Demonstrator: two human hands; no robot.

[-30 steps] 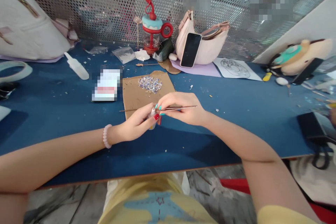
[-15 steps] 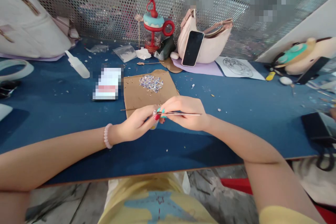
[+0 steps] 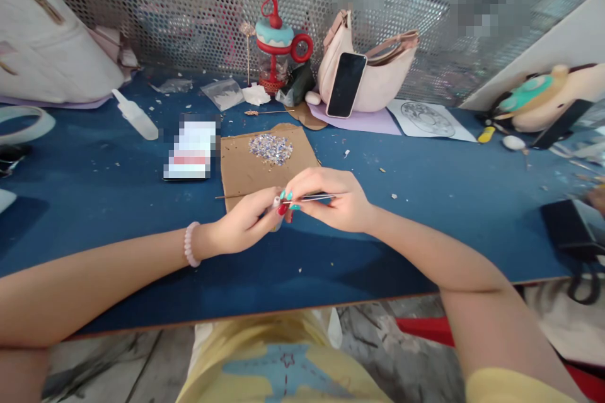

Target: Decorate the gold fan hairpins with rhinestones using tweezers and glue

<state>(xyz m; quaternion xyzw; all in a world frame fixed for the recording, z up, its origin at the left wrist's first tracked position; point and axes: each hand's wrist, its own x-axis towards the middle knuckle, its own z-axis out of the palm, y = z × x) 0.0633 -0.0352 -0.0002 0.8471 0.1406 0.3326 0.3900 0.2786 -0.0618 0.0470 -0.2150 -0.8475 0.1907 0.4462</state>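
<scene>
My left hand (image 3: 246,221), with a bead bracelet at the wrist, is closed in a pinch at the front edge of a cardboard piece (image 3: 259,175). A thin brown stick (image 3: 227,197) pokes out behind its fingers, pointing left. Below the fingertips shows part of a small whitish object with some yellow, mostly hidden. My right hand (image 3: 333,200) is closed on slim metal tweezers (image 3: 314,198), whose tips meet the left fingertips. What lies between the tips is too small to make out. Behind both hands, a pile of glittering rhinestones (image 3: 271,148) rests on the cardboard.
Left of the cardboard lies a lit phone (image 3: 191,150), with a squeeze bottle (image 3: 136,114) beyond it. A red-and-blue cup (image 3: 274,44), a pale handbag (image 3: 382,85) and a dark-screened phone (image 3: 346,85) stand at the back. A black box (image 3: 571,230) sits at right.
My right hand has turned slightly, and the tweezers' rear end has swung up and back into the hand. My left hand keeps its pinch in nearly the same place.
</scene>
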